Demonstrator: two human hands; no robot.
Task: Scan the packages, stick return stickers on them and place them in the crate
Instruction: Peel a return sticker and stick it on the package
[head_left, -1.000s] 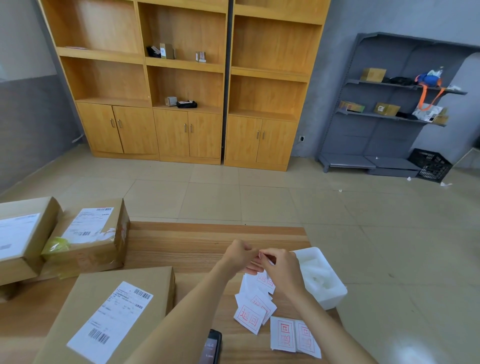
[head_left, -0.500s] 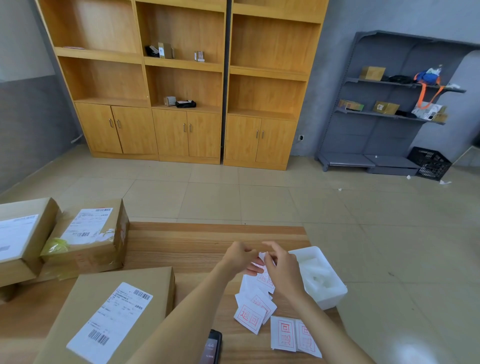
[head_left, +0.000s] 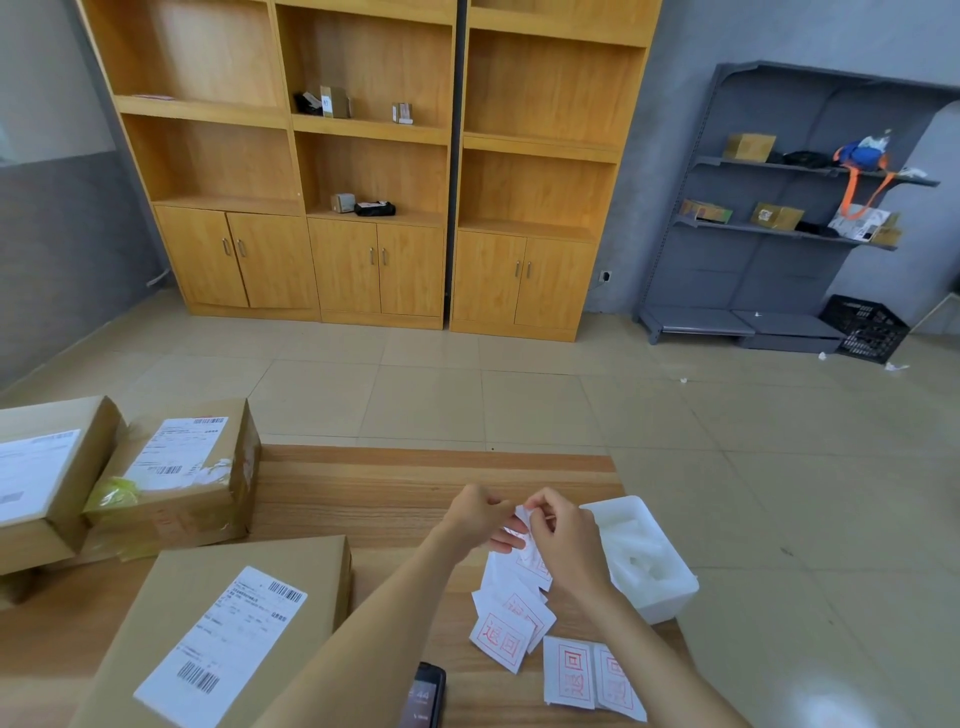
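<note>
Both hands meet above the right part of the wooden table (head_left: 395, 488). My left hand (head_left: 480, 517) and my right hand (head_left: 563, 540) pinch one white return sticker (head_left: 524, 519) between their fingertips, its corner curling up. Below them lie several loose return stickers (head_left: 511, 621) with red print, and two more (head_left: 592, 678) near the front edge. A cardboard package (head_left: 223, 623) with a white shipping label lies at the front left. Two more packages (head_left: 176, 483) (head_left: 41, 473) sit at the far left. A black crate (head_left: 865, 335) stands on the floor far right.
A white foam tray (head_left: 641, 561) sits at the table's right edge, right beside my right hand. A black phone (head_left: 426, 696) lies at the front edge between my forearms. Wooden cabinets (head_left: 374, 171) and a grey metal shelf (head_left: 789, 208) line the far wall across tiled floor.
My fingers have shifted slightly on the sticker, and its white corner now stands up between the two hands. Packages and loose stickers have not moved.
</note>
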